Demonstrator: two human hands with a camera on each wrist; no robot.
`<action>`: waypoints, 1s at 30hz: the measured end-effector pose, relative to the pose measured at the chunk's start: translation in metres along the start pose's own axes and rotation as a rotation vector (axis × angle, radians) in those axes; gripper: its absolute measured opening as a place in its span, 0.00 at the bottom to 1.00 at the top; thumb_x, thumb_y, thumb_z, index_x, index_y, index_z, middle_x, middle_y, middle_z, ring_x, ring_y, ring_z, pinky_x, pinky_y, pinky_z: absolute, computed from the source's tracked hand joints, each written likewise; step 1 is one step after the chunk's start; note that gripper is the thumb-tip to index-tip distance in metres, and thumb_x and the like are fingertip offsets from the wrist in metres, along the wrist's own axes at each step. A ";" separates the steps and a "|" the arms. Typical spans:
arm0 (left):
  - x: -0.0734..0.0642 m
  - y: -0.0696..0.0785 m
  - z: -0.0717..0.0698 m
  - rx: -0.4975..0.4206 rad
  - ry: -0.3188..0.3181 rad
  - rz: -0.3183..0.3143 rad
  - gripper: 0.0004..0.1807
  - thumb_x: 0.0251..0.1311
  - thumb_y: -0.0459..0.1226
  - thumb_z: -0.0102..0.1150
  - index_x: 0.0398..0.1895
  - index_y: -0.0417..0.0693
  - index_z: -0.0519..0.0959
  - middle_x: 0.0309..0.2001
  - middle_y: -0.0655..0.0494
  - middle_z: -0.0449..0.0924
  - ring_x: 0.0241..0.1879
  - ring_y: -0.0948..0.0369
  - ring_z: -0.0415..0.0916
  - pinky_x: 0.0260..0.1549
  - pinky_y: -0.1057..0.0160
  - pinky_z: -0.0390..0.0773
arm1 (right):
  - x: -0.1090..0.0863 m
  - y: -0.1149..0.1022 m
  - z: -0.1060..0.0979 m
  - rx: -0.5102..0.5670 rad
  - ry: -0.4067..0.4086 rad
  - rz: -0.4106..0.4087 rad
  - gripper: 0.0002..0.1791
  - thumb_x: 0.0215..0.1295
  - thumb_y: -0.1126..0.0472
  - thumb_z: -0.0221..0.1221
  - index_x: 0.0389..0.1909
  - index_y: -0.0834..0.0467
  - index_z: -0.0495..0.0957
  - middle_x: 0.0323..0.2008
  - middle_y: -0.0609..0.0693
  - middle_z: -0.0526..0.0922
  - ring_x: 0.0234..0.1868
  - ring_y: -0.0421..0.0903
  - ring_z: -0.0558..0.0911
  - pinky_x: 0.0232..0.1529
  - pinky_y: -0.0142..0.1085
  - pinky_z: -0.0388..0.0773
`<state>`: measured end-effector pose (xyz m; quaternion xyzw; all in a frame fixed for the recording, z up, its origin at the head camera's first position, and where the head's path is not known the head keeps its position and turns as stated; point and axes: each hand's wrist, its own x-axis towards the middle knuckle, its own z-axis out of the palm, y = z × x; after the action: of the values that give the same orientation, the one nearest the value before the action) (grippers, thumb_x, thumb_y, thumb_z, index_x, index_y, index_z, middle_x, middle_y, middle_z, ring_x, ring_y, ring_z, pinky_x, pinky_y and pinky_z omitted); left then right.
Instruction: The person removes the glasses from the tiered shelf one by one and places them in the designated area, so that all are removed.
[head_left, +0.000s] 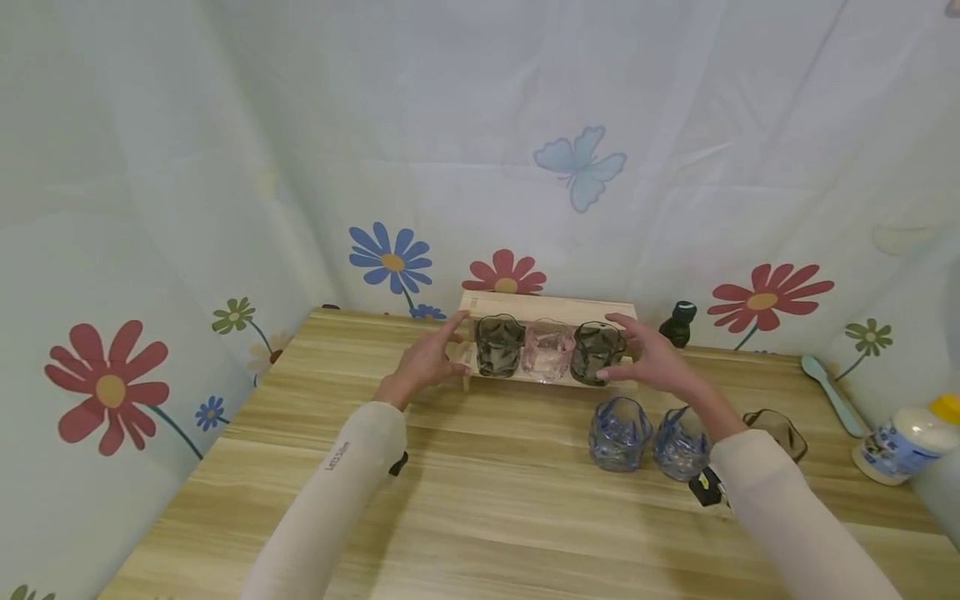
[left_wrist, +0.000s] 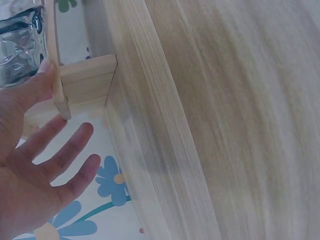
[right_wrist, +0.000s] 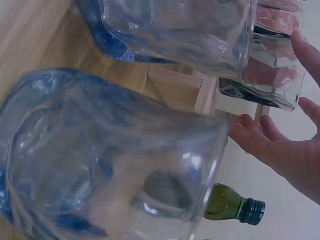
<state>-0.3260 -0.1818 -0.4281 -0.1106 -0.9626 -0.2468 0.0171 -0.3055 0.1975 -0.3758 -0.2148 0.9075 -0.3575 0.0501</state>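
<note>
Near the head view's centre, we see the wooden rack (head_left: 551,307) lying lengthwise between the left hand (head_left: 426,360), pinching its left end, and the right hand (head_left: 660,357), equally close; whether that one grips, we cannot quite tell.

From above, your head view faces forward and down, the rack (head_left: 555,309) just below center frame. Your left wrist view, rolled sideways, catches the rack's end up close, upper left; your right peers past two near glasses (right_wrist: 115,165), sharing them, rack and bottle (right_wrist: 222,202) with the head view.
</note>
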 end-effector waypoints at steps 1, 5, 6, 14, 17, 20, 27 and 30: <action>0.000 0.000 0.000 0.001 0.000 0.000 0.56 0.53 0.43 0.75 0.79 0.69 0.48 0.65 0.51 0.78 0.44 0.49 0.84 0.52 0.42 0.78 | 0.002 0.000 0.002 0.006 0.002 0.002 0.52 0.58 0.52 0.72 0.78 0.58 0.53 0.73 0.70 0.60 0.68 0.74 0.65 0.60 0.67 0.69; 0.000 0.000 0.000 0.006 0.005 0.004 0.56 0.53 0.43 0.76 0.79 0.68 0.48 0.65 0.51 0.78 0.43 0.49 0.84 0.51 0.43 0.78 | 0.008 0.001 0.008 0.027 0.007 -0.004 0.52 0.57 0.54 0.73 0.77 0.59 0.54 0.71 0.70 0.64 0.68 0.72 0.67 0.63 0.64 0.68; 0.000 0.001 0.000 0.009 0.007 0.005 0.56 0.52 0.43 0.76 0.79 0.68 0.48 0.64 0.51 0.78 0.42 0.50 0.84 0.50 0.44 0.79 | 0.010 0.001 0.009 0.032 0.010 -0.006 0.52 0.57 0.54 0.73 0.77 0.60 0.54 0.71 0.70 0.64 0.68 0.71 0.67 0.64 0.64 0.67; -0.002 0.001 -0.001 0.001 0.008 0.010 0.56 0.53 0.43 0.76 0.79 0.68 0.48 0.65 0.50 0.78 0.43 0.49 0.84 0.50 0.43 0.79 | 0.016 -0.001 0.017 0.023 0.002 0.061 0.54 0.57 0.50 0.73 0.78 0.57 0.52 0.76 0.68 0.54 0.74 0.71 0.58 0.66 0.66 0.62; -0.003 0.001 -0.001 -0.005 0.008 0.007 0.56 0.53 0.43 0.76 0.80 0.68 0.48 0.65 0.50 0.78 0.43 0.48 0.84 0.51 0.42 0.79 | 0.018 -0.002 0.020 0.015 0.011 0.069 0.54 0.56 0.50 0.73 0.78 0.57 0.52 0.76 0.69 0.55 0.73 0.71 0.59 0.66 0.66 0.64; -0.003 0.001 0.000 -0.004 0.009 0.006 0.56 0.53 0.43 0.75 0.80 0.68 0.48 0.65 0.50 0.78 0.43 0.48 0.84 0.50 0.43 0.79 | 0.020 -0.001 0.023 0.001 0.020 0.065 0.55 0.55 0.50 0.74 0.78 0.58 0.52 0.74 0.70 0.58 0.71 0.72 0.61 0.65 0.65 0.65; -0.003 0.001 0.000 -0.001 0.015 0.015 0.56 0.53 0.43 0.76 0.80 0.68 0.48 0.64 0.50 0.78 0.39 0.51 0.84 0.45 0.46 0.80 | 0.024 0.002 0.025 -0.010 0.022 0.061 0.55 0.54 0.51 0.75 0.77 0.57 0.53 0.73 0.70 0.61 0.71 0.71 0.63 0.64 0.65 0.66; -0.003 0.002 -0.001 -0.001 0.014 0.015 0.56 0.53 0.43 0.76 0.80 0.68 0.48 0.64 0.50 0.78 0.39 0.51 0.84 0.46 0.46 0.80 | 0.025 0.003 0.026 0.003 0.021 0.052 0.55 0.54 0.52 0.75 0.77 0.57 0.53 0.72 0.70 0.60 0.70 0.71 0.63 0.64 0.65 0.66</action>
<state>-0.3231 -0.1812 -0.4268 -0.1160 -0.9615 -0.2478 0.0257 -0.3229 0.1726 -0.3953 -0.1873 0.9128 -0.3595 0.0502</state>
